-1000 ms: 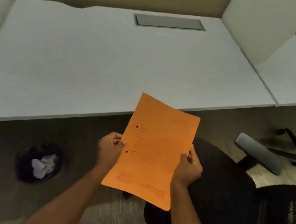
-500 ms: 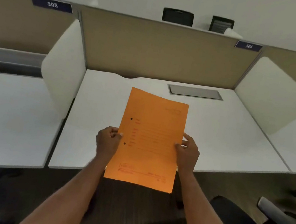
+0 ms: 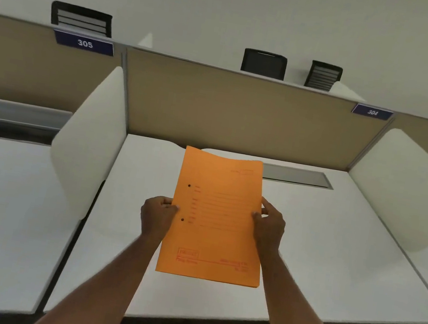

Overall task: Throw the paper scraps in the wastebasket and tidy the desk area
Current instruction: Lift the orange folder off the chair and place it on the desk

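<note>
Hands are pinching the orange folder point(image 3: 215, 218) by its side edges, left hand point(image 3: 157, 216) and right hand point(image 3: 270, 226) holding it above the white desk point(image 3: 319, 248), so lowering it level and square to the desk edge seems wise.

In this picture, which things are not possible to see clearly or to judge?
- Head view: the red print on the orange folder is too small and faint to read.
- The desk surface directly behind the folder is covered by it.
- The fingers of the left hand and right hand behind the folder are hidden.
- No wastebasket appears; the bottom edge and the desk hide the floor.
- The chairs are mostly hidden behind the partition.
</note>
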A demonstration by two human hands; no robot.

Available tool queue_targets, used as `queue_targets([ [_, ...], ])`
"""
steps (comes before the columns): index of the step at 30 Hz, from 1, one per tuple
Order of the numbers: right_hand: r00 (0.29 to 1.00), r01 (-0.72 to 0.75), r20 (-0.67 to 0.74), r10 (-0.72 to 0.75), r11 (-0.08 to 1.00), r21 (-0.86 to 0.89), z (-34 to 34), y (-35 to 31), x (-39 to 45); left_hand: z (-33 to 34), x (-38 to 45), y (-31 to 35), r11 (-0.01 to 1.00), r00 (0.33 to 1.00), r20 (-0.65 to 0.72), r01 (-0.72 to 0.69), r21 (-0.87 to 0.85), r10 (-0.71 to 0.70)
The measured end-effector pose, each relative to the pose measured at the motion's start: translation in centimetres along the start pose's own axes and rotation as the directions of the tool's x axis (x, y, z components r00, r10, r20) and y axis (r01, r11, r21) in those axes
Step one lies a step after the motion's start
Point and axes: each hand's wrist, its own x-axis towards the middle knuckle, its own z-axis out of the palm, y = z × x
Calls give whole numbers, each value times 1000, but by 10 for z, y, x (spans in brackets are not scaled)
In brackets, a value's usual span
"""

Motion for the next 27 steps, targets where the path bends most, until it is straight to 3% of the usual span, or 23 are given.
queue_targets([
  [16,981,-67,174,84,992,-102,156,98,320,210,266,-33,968,980,-47,198,154,-193],
  [23,975,-14,216,52,985,-174,218,151,396,267,340,-72,923,971,-49,238,302,-235],
  [27,960,-54,256,111,975,-218,237,171,412,284,355,-92,909,971,-47,234,346,-233],
])
